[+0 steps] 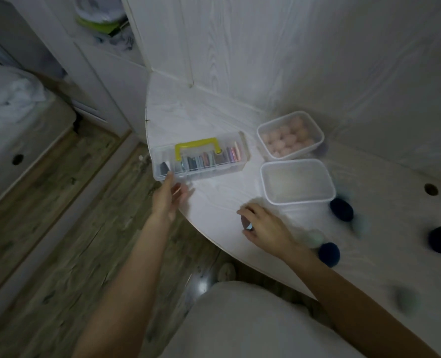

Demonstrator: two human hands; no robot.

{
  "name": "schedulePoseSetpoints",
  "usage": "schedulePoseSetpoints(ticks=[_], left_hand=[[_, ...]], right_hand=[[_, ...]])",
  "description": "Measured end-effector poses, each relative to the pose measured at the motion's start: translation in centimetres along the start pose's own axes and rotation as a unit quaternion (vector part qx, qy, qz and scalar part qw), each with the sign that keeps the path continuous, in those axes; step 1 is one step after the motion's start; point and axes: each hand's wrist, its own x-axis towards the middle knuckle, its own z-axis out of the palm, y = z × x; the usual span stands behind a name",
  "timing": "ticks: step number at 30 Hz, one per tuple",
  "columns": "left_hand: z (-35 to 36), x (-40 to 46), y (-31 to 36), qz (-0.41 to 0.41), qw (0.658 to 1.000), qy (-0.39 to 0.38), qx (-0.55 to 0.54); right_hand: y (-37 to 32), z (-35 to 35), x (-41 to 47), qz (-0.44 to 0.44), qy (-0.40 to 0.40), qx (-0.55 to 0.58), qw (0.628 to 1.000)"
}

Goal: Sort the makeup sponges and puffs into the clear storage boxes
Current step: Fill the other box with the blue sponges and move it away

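Head view shows a white table (214, 202) with three clear boxes on it. The landmark here is the empty box (297, 181), which sits near the middle of the table with nothing in it. Just behind the empty box is the pink box (290, 135), already full of pale pink round puffs. To the left of the empty box is the long box (200, 157) with a yellow handle (197, 147), and it holds a row of flat sponges standing on edge, so that part looks mostly done too. The left hand (169, 200) reaches toward the near corner of the long box with its fingers straight and loose, holding nothing. The right hand (262, 227), just in front of the empty box, has its fingers curled around a small dark sponge (246, 223) that rests on the table. Three dark blue puffs (341, 208) lie loose to the right of and in front of the empty box, with a few pale green ones that are too blurry to count. I think about half the job is left, since the loose puffs need a home.
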Motion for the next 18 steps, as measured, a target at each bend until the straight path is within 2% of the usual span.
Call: schedulePoseSetpoints(ticks=[3,8,14,18], left_hand=[[0.6,1.6,0.3,-0.026,0.999,0.009,-0.028],[0.5,3.1,0.1,-0.044,0.997,-0.01,-0.063],[0.3,1.8,-1.4,-0.047,0.995,-0.019,-0.087],[0.5,1.0,-1.6,-0.058,0.997,-0.02,-0.042]], right_hand=[[-0.4,0.4,1.5,0.013,-0.023,-0.011,1.0],[-0.6,0.7,3.1,0.048,-0.075,-0.115,0.989],[-1.2,0.6,4.0,0.06,-0.08,-0.089,0.991],[-0.7,0.7,4.4,0.068,-0.087,-0.087,0.99]])
